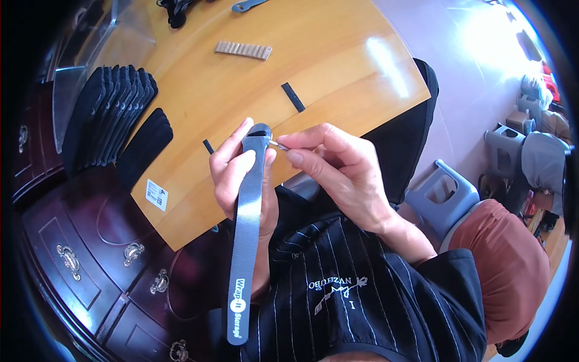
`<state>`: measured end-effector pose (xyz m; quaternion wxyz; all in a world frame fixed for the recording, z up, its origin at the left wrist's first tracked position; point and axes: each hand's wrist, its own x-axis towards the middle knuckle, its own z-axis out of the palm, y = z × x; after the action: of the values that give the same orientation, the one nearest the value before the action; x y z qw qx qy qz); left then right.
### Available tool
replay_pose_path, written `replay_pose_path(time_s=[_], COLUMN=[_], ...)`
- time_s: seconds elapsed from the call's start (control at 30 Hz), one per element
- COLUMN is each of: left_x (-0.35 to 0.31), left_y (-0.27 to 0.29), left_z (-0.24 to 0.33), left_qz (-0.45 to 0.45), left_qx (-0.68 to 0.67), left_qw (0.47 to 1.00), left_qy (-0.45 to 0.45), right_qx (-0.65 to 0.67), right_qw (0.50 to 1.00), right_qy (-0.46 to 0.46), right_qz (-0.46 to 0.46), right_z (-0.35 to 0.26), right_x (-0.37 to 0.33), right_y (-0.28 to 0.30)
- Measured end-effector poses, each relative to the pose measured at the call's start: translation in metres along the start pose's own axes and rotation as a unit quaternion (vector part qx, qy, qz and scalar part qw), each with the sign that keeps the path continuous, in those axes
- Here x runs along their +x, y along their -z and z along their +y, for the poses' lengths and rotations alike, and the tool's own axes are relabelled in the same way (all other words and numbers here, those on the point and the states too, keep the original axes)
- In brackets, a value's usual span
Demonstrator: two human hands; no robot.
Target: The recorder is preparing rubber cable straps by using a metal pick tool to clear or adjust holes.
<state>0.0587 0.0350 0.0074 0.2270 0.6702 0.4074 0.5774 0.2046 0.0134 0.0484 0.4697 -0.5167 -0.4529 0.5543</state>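
Grey woven webbing makes up the long strap (246,241) that is hanging down in front of the person's dark pinstriped shirt (350,289), its lower end carrying a round white mark. The left hand (238,175) is closing around the strap's upper part, thumb and fingers wrapping it so the rounded black top end is standing up just above the knuckles. The right hand (338,166) is pinching a small silvery pin-like piece (278,145) between thumb and forefinger, its tip touching the strap's top end; it is too small to say what exactly it is. Both hands are hovering over the near edge of the yellow wooden bench (241,78).

Just behind the left hand a short black strip (208,146) is lying on the bench, and a wider black strip (293,96) is lying beyond the right hand. A white label (157,195) is sitting near the bench's left corner. Further left, a single black padded piece (145,148) is lying beside a fanned stack of black padded pieces (111,114). Toward the far side a tan ribbed bar (243,50) is resting flat, well apart from the hands. To the right, on the floor, grey plastic stools (437,196) are standing.
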Motion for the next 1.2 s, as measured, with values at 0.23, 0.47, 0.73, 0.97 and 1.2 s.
replay_pose_path(time_s=[0.23, 0.47, 0.73, 0.97, 1.2], left_x=[0.008, 0.001, 0.003, 0.017, 0.004], left_y=[-0.010, 0.003, 0.004, 0.016, -0.016], left_z=[0.004, 0.001, 0.002, -0.002, 0.018], left_qz=[-0.009, -0.075, -0.086, -0.142, 0.016], left_qx=[0.047, 0.109, 0.013, -0.310, -0.384], left_qw=[0.999, 0.991, 0.996, 0.922, 0.867], left_qy=[0.003, 0.014, 0.006, 0.184, 0.317], right_qx=[-0.267, 0.236, -0.345, -0.156, -0.186], right_qw=[0.950, 0.958, 0.913, 0.970, 0.969], right_qy=[0.154, -0.156, 0.218, 0.141, 0.142], right_qz=[0.053, -0.052, -0.020, -0.122, -0.074], right_z=[-0.007, 0.014, 0.003, -0.007, -0.019], right_x=[-0.002, 0.004, 0.019, 0.026, 0.011], right_y=[0.000, 0.003, 0.024, 0.036, 0.034])
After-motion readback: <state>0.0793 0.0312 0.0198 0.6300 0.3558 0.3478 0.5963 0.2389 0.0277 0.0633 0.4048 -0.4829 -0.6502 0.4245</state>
